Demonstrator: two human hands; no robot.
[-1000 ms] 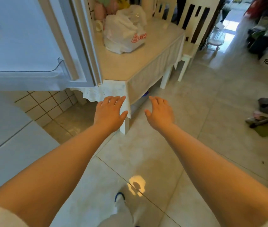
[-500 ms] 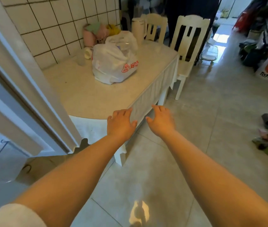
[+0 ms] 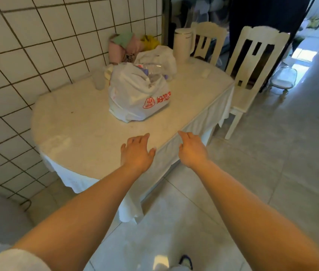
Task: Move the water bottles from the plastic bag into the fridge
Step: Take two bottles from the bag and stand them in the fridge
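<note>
Both empty, fingers loose: left hand (image 3: 136,153), right hand (image 3: 192,151), short of the plastic bag (image 3: 137,96) on the table (image 3: 72,122). Water bottles (image 3: 153,72) poking out. Risk: careless tug spilling bottles off the edge.

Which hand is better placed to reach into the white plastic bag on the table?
Left, probably. The left hand is over the tabletop, nearly in line with the white plastic bag; the right hand hangs beyond the table's edge. Both are open.

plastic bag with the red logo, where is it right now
In the head view the plastic bag sits on the table, toward the far side near the tiled wall, just right of a translucent cup, beyond both hands.
</note>
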